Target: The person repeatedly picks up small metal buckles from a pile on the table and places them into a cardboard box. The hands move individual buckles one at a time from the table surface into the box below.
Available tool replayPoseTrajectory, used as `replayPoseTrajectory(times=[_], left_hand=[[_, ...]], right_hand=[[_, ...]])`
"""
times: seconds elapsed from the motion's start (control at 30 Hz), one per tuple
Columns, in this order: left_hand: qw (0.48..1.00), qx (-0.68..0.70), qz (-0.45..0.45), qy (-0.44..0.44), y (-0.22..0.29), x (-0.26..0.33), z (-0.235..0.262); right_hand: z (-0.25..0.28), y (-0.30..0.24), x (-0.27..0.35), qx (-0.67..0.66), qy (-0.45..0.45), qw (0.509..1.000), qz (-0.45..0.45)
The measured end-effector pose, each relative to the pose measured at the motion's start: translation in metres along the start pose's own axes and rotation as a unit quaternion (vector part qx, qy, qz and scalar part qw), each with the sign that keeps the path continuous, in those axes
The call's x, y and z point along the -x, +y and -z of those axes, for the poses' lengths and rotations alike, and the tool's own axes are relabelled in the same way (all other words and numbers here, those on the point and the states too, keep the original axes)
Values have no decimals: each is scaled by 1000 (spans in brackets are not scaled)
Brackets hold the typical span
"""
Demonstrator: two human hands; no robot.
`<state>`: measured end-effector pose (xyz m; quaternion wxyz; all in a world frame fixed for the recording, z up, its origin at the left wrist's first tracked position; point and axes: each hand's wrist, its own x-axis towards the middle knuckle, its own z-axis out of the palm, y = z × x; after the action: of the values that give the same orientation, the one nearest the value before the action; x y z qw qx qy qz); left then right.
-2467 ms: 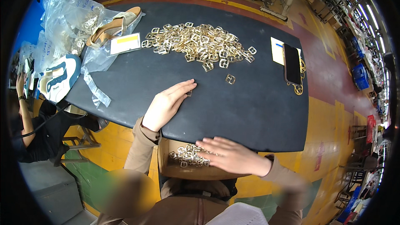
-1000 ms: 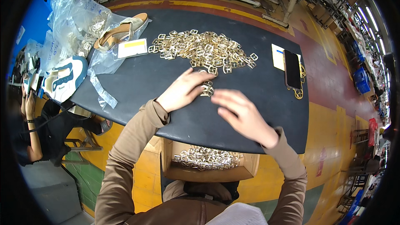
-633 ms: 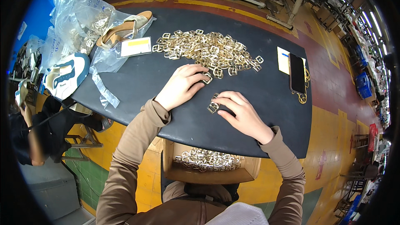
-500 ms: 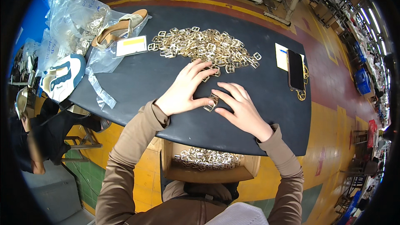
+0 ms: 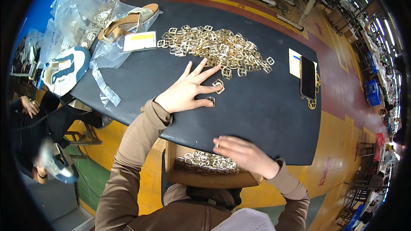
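A heap of gold metal buckles [image 5: 214, 47] lies on the dark table in front of me. My left hand [image 5: 184, 92] is flat over the table with its fingers spread. Its fingertips reach the heap's near edge, and a lower finger touches a loose buckle [image 5: 218, 86]. By the left thumb sits another single buckle [image 5: 211, 101]. My right hand [image 5: 242, 152], slightly blurred, is at the table's front edge, above an open cardboard box [image 5: 214, 181] holding many buckles [image 5: 209, 162]. Its fingers are closed, and a small shiny buckle [image 5: 217, 145] shows at their tips.
On the left are a sandal [image 5: 128, 22], a white-and-blue shoe [image 5: 66, 72], clear plastic bags [image 5: 70, 17] and a card [image 5: 139, 42]. A phone [image 5: 307, 77] rests at the right edge. Another person's hand [image 5: 30, 106] shows at far left.
My right hand has moved from the tabletop back toward me, over the box. The left hand's fingers have spread and touch loose buckles. At far left, a shoe has come into view beside the other person.
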<state>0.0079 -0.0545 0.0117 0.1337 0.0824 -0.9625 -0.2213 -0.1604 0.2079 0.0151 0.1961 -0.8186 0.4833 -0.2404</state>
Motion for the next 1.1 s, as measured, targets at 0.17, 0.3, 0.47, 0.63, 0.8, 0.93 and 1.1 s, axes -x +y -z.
replayPoseTrajectory(times=[0.17, 0.3, 0.47, 0.63, 0.8, 0.93, 1.1], left_hand=[[992, 84, -75, -51, 2, -3, 0], [987, 128, -78, -66, 4, -3, 0], [990, 138, 5, -40, 2, -2, 2], [998, 23, 55, 35, -5, 0, 5], [999, -46, 25, 13, -6, -11, -4], [1000, -19, -7, -5, -5, -21, -12], [995, 85, -32, -42, -6, -15, -11]], right_hand=[[-3, -22, 17, -50, -49, 998, 9], [2, -20, 7, -45, -84, 994, 53], [24, -5, -17, 48, 17, 998, 48], [23, 42, -57, 110, 133, 984, -50], [7, 37, -37, 75, 20, 996, 45], [-4, -3, -2, 13, -36, 998, 42], [6, -17, 5, -141, -70, 985, 73]])
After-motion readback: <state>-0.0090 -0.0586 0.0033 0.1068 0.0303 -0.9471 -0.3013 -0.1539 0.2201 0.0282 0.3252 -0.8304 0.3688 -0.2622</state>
